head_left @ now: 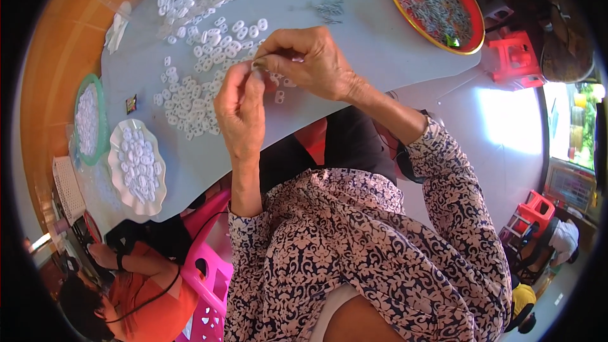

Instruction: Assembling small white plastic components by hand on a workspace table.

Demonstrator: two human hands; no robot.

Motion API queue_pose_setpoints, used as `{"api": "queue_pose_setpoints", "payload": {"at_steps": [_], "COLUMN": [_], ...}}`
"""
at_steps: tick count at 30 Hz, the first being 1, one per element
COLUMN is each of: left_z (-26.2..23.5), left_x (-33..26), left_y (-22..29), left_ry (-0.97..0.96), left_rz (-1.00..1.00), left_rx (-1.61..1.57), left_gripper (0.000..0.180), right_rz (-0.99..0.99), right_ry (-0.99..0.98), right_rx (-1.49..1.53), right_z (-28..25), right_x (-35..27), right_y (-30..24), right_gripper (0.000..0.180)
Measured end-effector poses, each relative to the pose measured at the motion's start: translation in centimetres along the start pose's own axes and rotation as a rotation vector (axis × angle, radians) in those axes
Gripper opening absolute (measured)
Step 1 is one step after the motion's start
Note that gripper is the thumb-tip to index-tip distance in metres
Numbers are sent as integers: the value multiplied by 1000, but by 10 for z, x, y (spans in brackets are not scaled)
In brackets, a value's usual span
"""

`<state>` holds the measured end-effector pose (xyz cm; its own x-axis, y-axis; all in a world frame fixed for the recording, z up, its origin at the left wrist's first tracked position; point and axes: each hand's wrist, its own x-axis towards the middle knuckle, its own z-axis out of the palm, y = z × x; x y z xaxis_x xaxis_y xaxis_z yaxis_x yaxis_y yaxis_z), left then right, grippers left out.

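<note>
My left hand [242,104] and my right hand [310,62] meet above the table, fingertips pinched together. Something tiny and whitish shows between them, too covered by the fingers to name. Beneath and to the left of my hands lie many small white oval plastic pieces with two holes each [190,104]. A smaller group of these ovals [250,28] lies just beyond my fingers. Farther off, a little heap of thin metal pins [328,8] rests on the grey tabletop [361,44].
A red basin with a yellow rim [478,35] holds many metal pins at the far right. At left stand a white scalloped dish [160,183] and a green basket [82,92], both with white pieces. A person in orange [152,291] sits by a pink chair [206,272].
</note>
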<state>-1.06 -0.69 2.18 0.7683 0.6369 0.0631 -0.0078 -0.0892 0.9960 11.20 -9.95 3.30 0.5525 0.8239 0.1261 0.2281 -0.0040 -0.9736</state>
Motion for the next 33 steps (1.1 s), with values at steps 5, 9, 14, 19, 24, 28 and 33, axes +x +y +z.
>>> {"api": "queue_pose_setpoints", "payload": {"at_steps": [5,9,14,19,24,28,33], "left_z": [-3,-3,-2,0,-5,-3,-4], "left_x": [1,-1,-3,-2,-4,-5,-4], "left_y": [0,0,5,1,1,-2,-1], "left_ry": [-3,19,-8,-19,-32,-23,-56], "left_rz": [-27,-63,-60,-13,-32,15,28], "left_rx": [-6,16,-49,14,12,-14,-46], "left_gripper": [18,19,18,16,15,15,16], "right_rz": [-64,-314,-435,-549,-360,-394,-204], "right_ry": [-5,126,5,-177,-348,-366,-292], "right_rx": [-138,-500,-858,-1003,-1263,-1312,-1121], "right_z": [-7,-48,-78,-78,-65,-59,-61], "right_x": [-2,13,43,66,75,80,83], "right_y": [-2,14,27,45,37,32,23], "right_gripper": [7,7,13,9,6,6,6]}}
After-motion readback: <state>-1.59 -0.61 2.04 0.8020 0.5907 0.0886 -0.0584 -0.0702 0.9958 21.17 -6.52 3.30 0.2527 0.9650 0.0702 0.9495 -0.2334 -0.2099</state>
